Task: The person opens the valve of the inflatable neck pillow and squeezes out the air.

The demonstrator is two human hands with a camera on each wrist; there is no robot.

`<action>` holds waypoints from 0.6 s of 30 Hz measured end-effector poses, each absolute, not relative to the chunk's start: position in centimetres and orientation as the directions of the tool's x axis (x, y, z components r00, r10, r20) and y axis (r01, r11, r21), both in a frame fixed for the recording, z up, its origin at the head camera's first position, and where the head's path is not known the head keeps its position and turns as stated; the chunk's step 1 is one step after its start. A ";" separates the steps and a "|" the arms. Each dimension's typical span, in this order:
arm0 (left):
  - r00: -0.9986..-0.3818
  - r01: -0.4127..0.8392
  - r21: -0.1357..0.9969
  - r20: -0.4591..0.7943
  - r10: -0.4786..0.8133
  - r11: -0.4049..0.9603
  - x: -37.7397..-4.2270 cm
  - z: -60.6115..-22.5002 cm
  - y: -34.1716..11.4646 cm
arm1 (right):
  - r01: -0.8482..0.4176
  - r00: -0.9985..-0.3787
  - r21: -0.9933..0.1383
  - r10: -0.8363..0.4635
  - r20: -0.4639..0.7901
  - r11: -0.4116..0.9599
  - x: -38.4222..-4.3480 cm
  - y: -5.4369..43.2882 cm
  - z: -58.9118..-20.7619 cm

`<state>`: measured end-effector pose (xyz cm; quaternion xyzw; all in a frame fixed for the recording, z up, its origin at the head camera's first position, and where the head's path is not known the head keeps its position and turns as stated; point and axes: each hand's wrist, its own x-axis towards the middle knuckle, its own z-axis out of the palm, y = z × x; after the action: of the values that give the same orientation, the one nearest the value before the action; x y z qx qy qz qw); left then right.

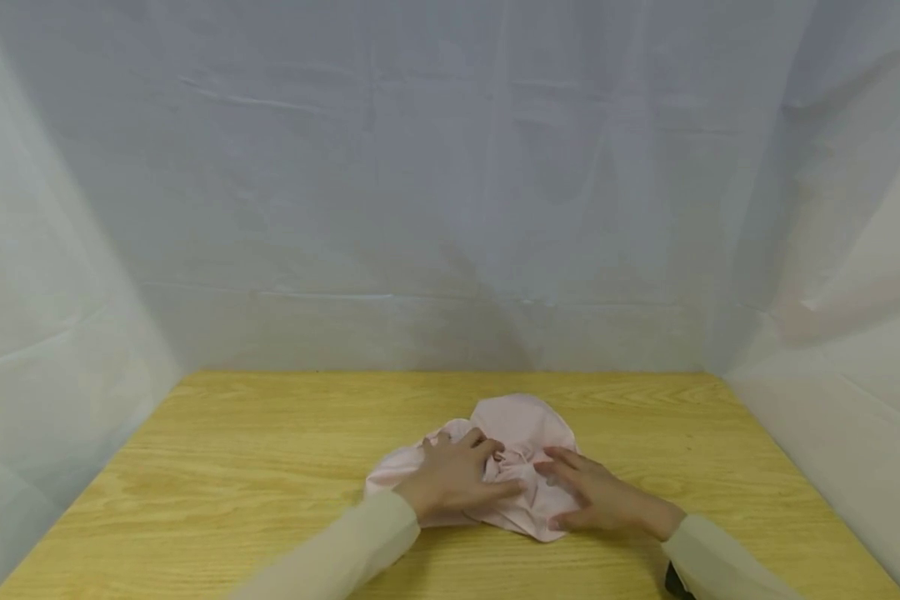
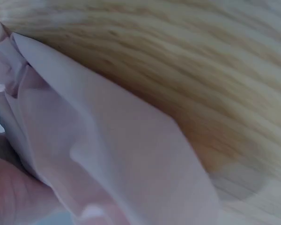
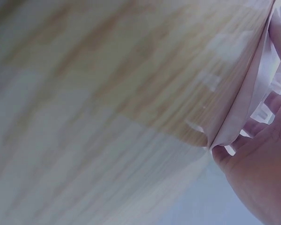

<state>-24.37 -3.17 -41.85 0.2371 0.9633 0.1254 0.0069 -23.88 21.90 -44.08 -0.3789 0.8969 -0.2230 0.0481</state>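
A crumpled piece of thin pink fabric (image 1: 521,421) lies on the table, gathered into folds near its middle. My left hand (image 1: 453,475) rests over its left half, fingers spread and slightly bent, thumb reaching toward the middle. At the right edge, my right hand (image 1: 600,493) touches the fabric with loosely extended fingers. In the left wrist view the pink fabric (image 2: 117,140) rises in a broad fold beside part of the left hand (image 2: 18,194). The right wrist view shows the right hand's spread fingers (image 3: 255,126) along the fabric's edge (image 3: 241,112).
The wood-grain table (image 1: 270,433) is bounded by a pale sheet (image 1: 435,208) at the back and similar sheeting on both sides. A small black object (image 1: 677,581) shows beneath the right sleeve at the near side.
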 end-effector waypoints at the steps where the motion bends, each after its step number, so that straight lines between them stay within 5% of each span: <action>1: -0.893 0.445 0.248 0.047 0.448 0.861 -24.3 -41.8 -3.0 | -0.660 -0.707 -0.436 -0.702 0.084 0.612 -23.9 21.9 -44.1; 18: -0.867 0.498 0.177 0.090 0.490 0.849 -24.5 -42.3 -3.3 | -0.650 -0.718 -0.433 -0.691 0.083 0.624 -24.0 21.7 -44.2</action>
<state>-24.51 -3.32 -42.32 0.2571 0.9612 0.0976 -0.0208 -24.02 21.73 -44.23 -0.3725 0.9000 -0.2216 0.0455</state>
